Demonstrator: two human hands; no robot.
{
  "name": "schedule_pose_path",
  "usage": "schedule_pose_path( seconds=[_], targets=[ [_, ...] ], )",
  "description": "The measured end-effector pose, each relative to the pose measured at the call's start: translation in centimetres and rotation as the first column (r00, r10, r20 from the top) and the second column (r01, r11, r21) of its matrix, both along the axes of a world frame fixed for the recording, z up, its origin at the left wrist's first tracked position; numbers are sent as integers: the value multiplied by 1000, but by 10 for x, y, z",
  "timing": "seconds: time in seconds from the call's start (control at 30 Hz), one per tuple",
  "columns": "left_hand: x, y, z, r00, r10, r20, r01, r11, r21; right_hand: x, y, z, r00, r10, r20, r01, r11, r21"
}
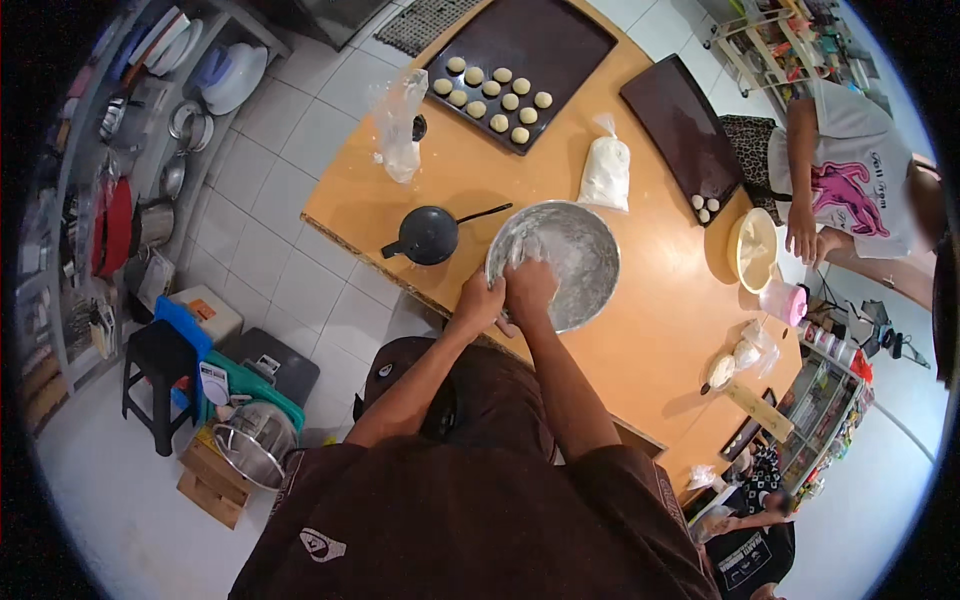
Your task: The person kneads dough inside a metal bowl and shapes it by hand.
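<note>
A steel bowl [585, 272] dusted inside with white flour sits at the table edge in front of me. My left hand [482, 300] grips its near-left rim. Inside it, my right hand [530, 283] is down in pale floury material [532, 240], fingers mostly hidden. Left of the bowl are a black pot [427, 232] and a long dark utensil [484, 214]. Behind it stands a bag of white powder [606, 175].
The wooden table [680, 350] holds trays [528, 55] with dough balls, a yellow bowl [754, 242], plastic bags and containers. A person [840, 180] stands at the right, others at lower right. Shelving [160, 120], a stool [150, 370] and bowls occupy the left side.
</note>
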State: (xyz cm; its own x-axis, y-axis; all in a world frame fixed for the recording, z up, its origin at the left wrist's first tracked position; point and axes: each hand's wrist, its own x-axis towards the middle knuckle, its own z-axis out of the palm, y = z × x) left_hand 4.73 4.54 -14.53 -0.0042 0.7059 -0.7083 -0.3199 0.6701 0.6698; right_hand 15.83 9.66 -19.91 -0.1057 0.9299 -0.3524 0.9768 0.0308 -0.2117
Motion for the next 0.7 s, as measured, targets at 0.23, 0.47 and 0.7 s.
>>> schedule_pose_path(
  seconds=[0.23,0.47,0.7],
  targets=[
    [1,8,6,993,-84,-81,88,995,41,-12,32,-14,983,-180,-23,180,964,198],
    [14,-9,-17,999,-51,-3,52,996,69,7,42,-36,930,-72,-361,224,889,398],
    [21,-4,-11,989,129,69,-135,988,78,25,-1,1,927,366,-83,-371,927,-53]
  ],
)
